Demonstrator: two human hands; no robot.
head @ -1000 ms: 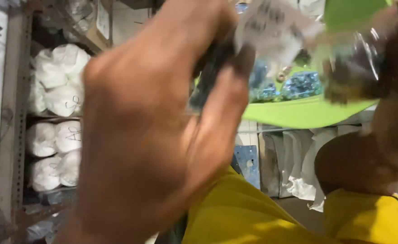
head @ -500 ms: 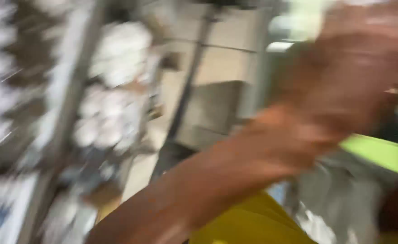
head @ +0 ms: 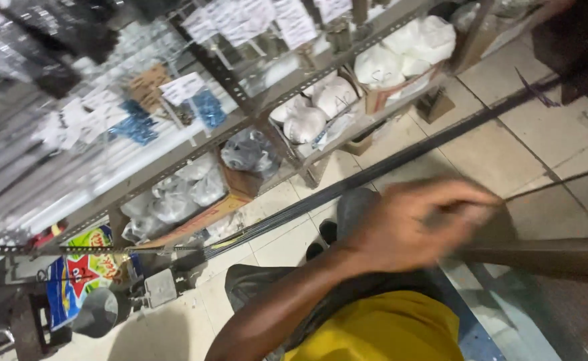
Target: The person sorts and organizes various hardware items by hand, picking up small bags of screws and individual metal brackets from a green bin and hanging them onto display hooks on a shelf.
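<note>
Left hand (head: 417,224), blurred, perhaps on counter edge (head: 541,257)

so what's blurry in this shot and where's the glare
Head view: the left hand is smeared by motion blur, its fingers hardest to make out; the upper-left shelf rack is streaked and soft, with pale glare off its plastic packets; the white bags are washed out; the floor tiles stay fairly sharp.

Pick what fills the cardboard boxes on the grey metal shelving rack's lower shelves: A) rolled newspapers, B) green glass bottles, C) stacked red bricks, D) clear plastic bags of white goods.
D: the cardboard boxes on the grey metal shelving rack hold bulging clear plastic bags of white goods; no bricks, bottles or newspapers show there.
</note>
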